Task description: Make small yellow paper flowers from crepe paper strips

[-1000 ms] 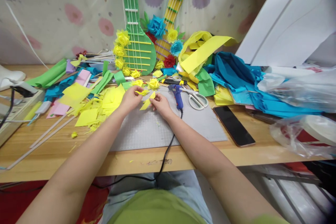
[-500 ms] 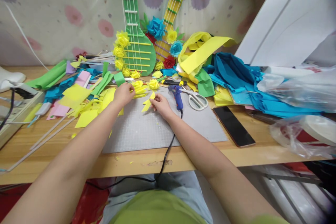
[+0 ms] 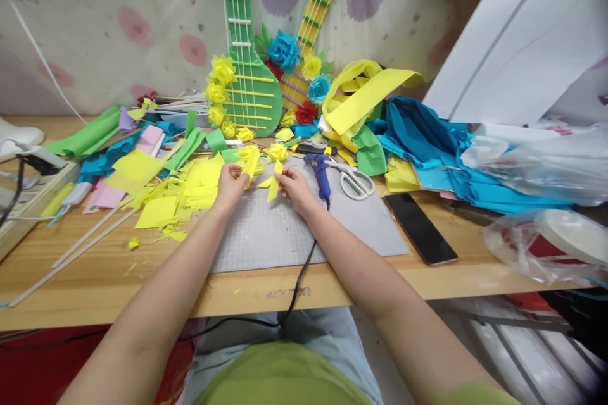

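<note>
Far to the left of the grey gridded cutting mat [image 3: 256, 253] sits a pale rectangular power strip [image 3: 19, 218]. Nearer the mat, still on its left, two long thin whitish sticks [image 3: 90, 243] lie slantwise on the wooden table [image 3: 156, 294]. A loose heap of square yellow paper sheets [image 3: 202, 183] reaches the mat's left rear edge.

Over the mat's left rear part, the left hand [image 3: 230, 186] pinches a narrow folded yellow paper strip [image 3: 251, 166] between thumb and fingers. Behind the mat stands a flat green guitar shape [image 3: 266, 85] with white strings and yellow flowers down its left side. A ruffled yellow paper flower [image 3: 278, 152] rests near the mat's rear edge. Over the mat's rear middle, the right hand [image 3: 294, 190] pinches a slim pointed yellow paper piece [image 3: 273, 188] with its fingertips, apart from the left hand. Whether either piece touches the mat cannot be told.

Farther right on the mat are a blue glue gun [image 3: 322, 178] and grey-handled metal scissors [image 3: 357, 185]. Just beyond the mat's right edge lies a black rectangular phone [image 3: 420, 228].
</note>
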Available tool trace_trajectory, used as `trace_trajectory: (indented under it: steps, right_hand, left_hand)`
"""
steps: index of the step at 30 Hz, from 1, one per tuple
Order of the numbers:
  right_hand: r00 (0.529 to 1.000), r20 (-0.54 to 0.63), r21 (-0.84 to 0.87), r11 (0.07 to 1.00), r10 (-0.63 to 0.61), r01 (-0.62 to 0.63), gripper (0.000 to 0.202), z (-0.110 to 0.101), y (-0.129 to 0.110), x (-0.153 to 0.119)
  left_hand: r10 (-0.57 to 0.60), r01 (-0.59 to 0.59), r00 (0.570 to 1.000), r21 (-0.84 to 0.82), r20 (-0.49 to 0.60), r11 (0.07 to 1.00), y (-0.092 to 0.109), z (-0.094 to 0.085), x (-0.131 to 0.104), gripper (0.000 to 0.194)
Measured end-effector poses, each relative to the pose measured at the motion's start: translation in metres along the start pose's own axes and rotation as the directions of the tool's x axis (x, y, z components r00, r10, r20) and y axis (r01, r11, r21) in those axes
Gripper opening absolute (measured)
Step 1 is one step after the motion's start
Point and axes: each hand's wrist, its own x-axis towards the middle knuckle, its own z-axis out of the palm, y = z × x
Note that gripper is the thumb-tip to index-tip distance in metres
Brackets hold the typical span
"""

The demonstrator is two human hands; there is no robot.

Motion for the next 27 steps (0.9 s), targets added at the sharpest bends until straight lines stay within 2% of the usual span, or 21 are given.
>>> trace_trajectory:
  steps: [5,8,11,16,19,21,23,27]
  right_hand:
    - [0.999,0.038,-0.028,1.000,0.012,-0.011,0.017,0.002,-0.003,-0.003]
    - [0.999,0.051,-0.064,0.998,0.015,-0.012,0.018,0.002,-0.003,-0.004]
    - [0.998,0.069,-0.092,0.996,0.011,-0.004,0.017,0.002,-0.001,-0.003]
    - [0.998,0.063,-0.112,0.994,0.014,-0.007,0.011,0.002,0.000,-0.003]
    - [0.998,0.059,-0.124,0.992,0.016,-0.009,0.011,0.001,-0.001,-0.003]
    - [0.998,0.059,-0.132,0.991,0.017,-0.010,0.013,0.002,-0.001,-0.003]
    - [0.998,0.061,-0.132,0.991,0.016,-0.008,0.015,0.002,-0.002,-0.003]
    - [0.998,0.059,-0.103,0.995,0.004,0.002,0.018,0.002,-0.002,-0.004]
  left_hand:
    - [0.049,-0.050,0.998,0.030,0.037,0.998,-0.011,-0.006,-0.001,0.035]
    - [0.118,-0.124,0.991,0.118,0.059,0.985,-0.016,-0.012,-0.001,0.035]
    - [0.179,-0.177,0.984,0.258,0.014,0.950,-0.018,-0.019,0.001,0.031]
    - [0.273,-0.185,0.960,0.597,-0.059,0.780,-0.013,-0.029,0.003,0.025]
    - [0.286,-0.151,0.956,0.716,-0.070,0.681,-0.007,-0.033,0.001,0.031]
    - [0.291,-0.128,0.951,0.729,-0.101,0.672,-0.005,-0.035,0.001,0.035]
    - [0.338,-0.153,0.931,0.693,-0.138,0.704,-0.004,-0.038,0.002,0.035]
    - [0.498,-0.368,0.852,0.491,-0.162,0.790,-0.006,-0.039,0.003,0.035]
